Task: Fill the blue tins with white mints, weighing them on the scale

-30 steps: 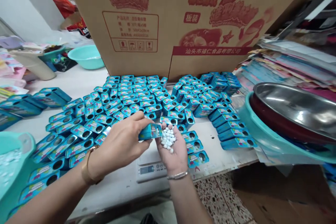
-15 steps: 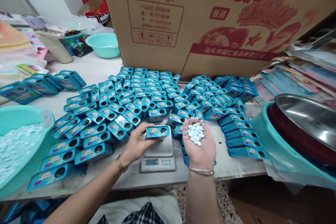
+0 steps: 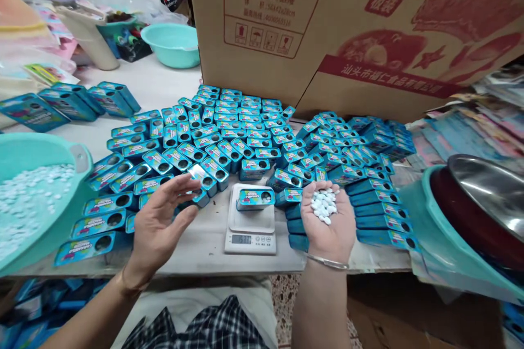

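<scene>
A blue tin with a dark round hole in its top stands on a small white digital scale, whose display is lit. My left hand is off to the left of the scale, fingers apart and holding nothing, in front of several other blue tins. Palm up, my right hand cups a small heap of pale candies just right of the scale. More pale candies lie in the turquoise basin at the left.
Rows of upright blue tins cover the middle of the table. Behind them stands a large cardboard box. At the right, a steel bowl is stacked in another turquoise basin. A smaller turquoise bowl sits at the back left.
My left hand has let go of the blue tin on the scale and moved left, opening. The display reading has changed. My right hand still cups the candies; the view has shifted.
</scene>
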A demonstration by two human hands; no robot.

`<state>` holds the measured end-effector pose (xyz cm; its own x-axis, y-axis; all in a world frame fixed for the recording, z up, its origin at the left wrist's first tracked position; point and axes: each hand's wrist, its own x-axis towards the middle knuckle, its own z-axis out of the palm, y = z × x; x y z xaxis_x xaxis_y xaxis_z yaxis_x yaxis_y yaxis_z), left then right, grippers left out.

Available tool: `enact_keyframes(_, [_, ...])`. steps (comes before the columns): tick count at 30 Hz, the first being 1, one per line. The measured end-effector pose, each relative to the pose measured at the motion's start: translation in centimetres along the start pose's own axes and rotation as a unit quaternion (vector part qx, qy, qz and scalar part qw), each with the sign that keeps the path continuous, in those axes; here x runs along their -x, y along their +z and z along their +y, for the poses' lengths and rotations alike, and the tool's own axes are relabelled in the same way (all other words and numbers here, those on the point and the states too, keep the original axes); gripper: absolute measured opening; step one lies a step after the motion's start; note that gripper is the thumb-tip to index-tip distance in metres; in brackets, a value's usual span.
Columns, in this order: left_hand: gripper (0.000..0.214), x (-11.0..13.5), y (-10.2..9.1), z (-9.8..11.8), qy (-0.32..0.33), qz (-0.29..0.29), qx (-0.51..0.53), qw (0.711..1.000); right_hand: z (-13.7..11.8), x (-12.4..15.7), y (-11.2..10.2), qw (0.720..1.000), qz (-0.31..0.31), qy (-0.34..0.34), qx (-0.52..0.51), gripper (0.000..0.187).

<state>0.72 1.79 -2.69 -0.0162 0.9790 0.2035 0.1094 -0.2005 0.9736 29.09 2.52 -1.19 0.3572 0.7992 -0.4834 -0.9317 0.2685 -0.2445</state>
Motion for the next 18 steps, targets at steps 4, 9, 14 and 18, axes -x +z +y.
enact_keyframes(4, [0.044, 0.9, -1.2, -0.5, -0.013, 0.0, -0.021, 1.0, 0.5, -0.1, 0.2, 1.0, -0.004, 0.027, -0.013, 0.02])
enact_keyframes(9, [0.04, 1.1, -1.0, -1.3, -0.016, -0.021, -0.036, 0.999, 0.9, -0.1, 0.4, 0.999, -0.004, 0.049, -0.021, 0.018])
enact_keyframes(14, [0.041, 0.9, 0.1, -1.6, -0.012, -0.071, -0.053, 0.996, 1.0, -0.1, 0.2, 0.999, -0.008, 0.04, -0.016, 0.019])
enact_keyframes(18, [0.048, 0.3, 1.9, -1.6, 0.03, -0.124, -0.091, 0.988, 1.2, -0.2, -0.1, 0.999, -0.012, 0.038, -0.014, 0.02])
